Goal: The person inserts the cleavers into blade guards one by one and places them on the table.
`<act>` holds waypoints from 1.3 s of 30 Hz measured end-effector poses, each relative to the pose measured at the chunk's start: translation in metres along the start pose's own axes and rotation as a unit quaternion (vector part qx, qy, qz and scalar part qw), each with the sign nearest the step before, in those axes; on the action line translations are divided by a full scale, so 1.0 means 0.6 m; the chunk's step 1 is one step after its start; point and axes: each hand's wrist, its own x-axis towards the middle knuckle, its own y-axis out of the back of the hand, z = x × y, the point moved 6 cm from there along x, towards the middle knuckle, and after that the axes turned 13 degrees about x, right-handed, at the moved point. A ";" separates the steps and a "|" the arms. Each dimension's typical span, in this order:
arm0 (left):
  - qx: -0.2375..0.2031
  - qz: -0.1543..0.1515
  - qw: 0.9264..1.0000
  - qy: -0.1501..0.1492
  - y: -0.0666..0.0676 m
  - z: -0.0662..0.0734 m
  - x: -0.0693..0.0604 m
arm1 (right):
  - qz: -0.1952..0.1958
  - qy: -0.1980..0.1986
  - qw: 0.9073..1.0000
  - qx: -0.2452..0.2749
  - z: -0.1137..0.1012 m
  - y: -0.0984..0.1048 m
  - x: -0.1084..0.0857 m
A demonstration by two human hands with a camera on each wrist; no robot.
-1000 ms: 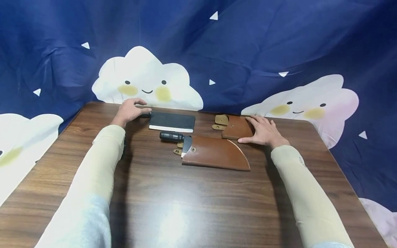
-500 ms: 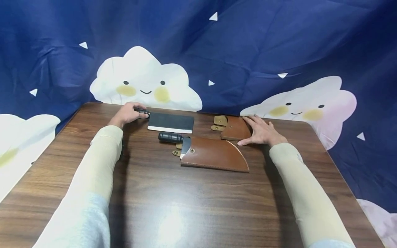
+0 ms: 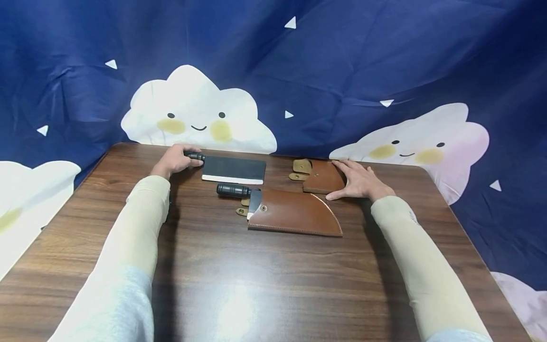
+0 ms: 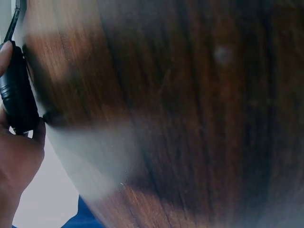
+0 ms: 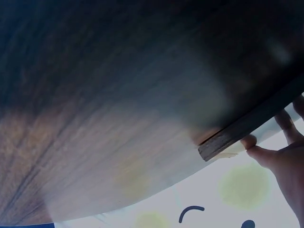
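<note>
In the head view my left hand [image 3: 174, 160] grips the black handle [image 3: 194, 155] of a cleaver with a dark rectangular blade [image 3: 233, 170] and a pale cutting edge, lying flat on the table. The left wrist view shows fingers around this handle [image 4: 18, 90]. My right hand [image 3: 358, 180], fingers spread and thumb apart, rests at the right end of a small brown leather knife sheath [image 3: 323, 175] with tan straps. The sheath's edge [image 5: 237, 130] touches the fingertips in the right wrist view. Nearer me lies a second knife, its ribbed black handle [image 3: 232, 190] protruding from a larger brown sheath [image 3: 297, 213].
A wooden table [image 3: 265, 285] with dark grain carries everything. Behind its far edge hangs a dark blue curtain [image 3: 256, 42] printed with white clouds and small triangles. The larger sheath lies between the two forearms, in front of the cleaver and small sheath.
My left hand has lowered onto the cleaver handle and closed around it. The right hand keeps its place at the small sheath. Knives and sheaths lie as before; the head view has shifted slightly.
</note>
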 end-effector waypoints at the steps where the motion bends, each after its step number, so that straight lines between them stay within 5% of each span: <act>1: -0.001 0.000 1.000 0.001 0.000 0.000 0.000 | 0.002 0.000 1.000 -0.001 0.001 0.000 0.000; 21: 0.019 0.024 0.998 -0.046 0.003 0.009 0.009 | 0.044 0.029 0.999 -0.005 -0.006 0.019 0.008; 39: -0.035 0.026 0.998 -0.041 0.005 0.004 -0.007 | 0.053 0.048 0.997 -0.007 -0.010 0.014 -0.002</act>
